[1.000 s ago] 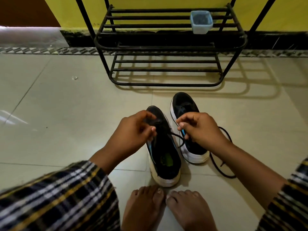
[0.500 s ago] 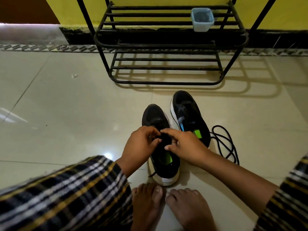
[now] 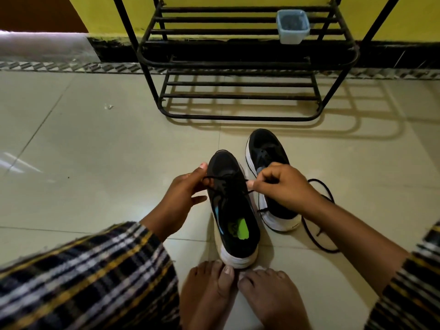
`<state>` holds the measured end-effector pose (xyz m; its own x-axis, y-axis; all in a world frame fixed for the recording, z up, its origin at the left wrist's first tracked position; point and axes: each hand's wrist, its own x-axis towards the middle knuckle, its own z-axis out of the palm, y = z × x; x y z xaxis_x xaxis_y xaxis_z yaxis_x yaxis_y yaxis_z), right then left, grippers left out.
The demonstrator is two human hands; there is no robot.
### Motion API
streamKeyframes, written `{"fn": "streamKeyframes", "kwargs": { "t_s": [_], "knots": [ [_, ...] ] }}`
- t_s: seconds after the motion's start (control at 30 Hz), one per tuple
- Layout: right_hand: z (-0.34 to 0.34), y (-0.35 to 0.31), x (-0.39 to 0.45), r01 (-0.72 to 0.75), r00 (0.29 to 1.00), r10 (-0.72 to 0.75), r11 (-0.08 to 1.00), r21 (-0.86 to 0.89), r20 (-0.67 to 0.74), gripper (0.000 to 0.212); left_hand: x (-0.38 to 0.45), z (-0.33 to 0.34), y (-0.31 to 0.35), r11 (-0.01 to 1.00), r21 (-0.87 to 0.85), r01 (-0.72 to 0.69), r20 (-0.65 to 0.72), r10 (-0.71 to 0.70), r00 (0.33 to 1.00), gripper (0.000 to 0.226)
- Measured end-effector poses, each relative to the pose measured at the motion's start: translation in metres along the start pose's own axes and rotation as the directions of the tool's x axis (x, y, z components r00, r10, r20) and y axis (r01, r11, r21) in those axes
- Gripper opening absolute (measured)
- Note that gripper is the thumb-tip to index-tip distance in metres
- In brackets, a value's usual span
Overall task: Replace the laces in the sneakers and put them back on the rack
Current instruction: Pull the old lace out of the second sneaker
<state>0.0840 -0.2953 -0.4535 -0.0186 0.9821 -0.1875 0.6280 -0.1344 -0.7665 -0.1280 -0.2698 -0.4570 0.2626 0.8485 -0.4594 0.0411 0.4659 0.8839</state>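
Sitting low over a pale tiled floor (image 3: 95,163), the person wears plaid sleeves, the left sleeve (image 3: 83,277) filling the lower left corner. The left hand (image 3: 183,194) has its thumb and forefinger curled and pinching one end of a black lace (image 3: 220,181) at the left side of the near sneaker (image 3: 234,225), while its lower fingers stretch out toward the shoe's side. The near sneaker is black with a white sole, a light blue stripe along its inner edge and a bright green patch on the insole; the mark printed on that patch is too small to read. Its heel touches the toes of the two bare feet (image 3: 226,289) at the bottom. The lace crosses the upper eyelets from one hand to the other. The right hand (image 3: 283,186) has its fingers curled tight, pinching the other end of the same lace just right of the shoe. Partly under that hand stands the second sneaker (image 3: 266,148), also black with a white sole, just beside the first and slightly farther forward. A loose black lace (image 3: 326,194) loops on the floor to its right, passing behind the right forearm. Beyond both shoes stands a black metal shoe rack (image 3: 238,91) against a yellow wall (image 3: 100,15), and a small pale blue plastic container (image 3: 292,26) sits on its upper shelf, toward the right. No writing is legible anywhere.
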Motion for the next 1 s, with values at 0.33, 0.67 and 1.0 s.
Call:
{"fn": "streamKeyframes", "kwargs": {
  "t_s": [0.33,0.67,1.0],
  "knots": [
    [0.009,-0.001,-0.003,0.121,0.99,-0.141,0.824,-0.554,0.008,0.02,-0.007,0.007,0.001,0.998,-0.031,-0.063,0.237,0.069,0.969,0.02],
    [0.004,-0.002,-0.004,0.031,0.999,-0.021,0.952,-0.304,0.035,0.022,-0.03,-0.028,-0.069,0.933,0.348,0.092,0.149,-0.152,0.977,0.03],
    [0.019,-0.018,-0.004,0.286,0.958,-0.271,0.897,-0.336,0.093,0.049,-0.061,0.011,-0.178,0.259,0.943,-0.207,0.104,0.363,0.926,0.01]
  ]
}}
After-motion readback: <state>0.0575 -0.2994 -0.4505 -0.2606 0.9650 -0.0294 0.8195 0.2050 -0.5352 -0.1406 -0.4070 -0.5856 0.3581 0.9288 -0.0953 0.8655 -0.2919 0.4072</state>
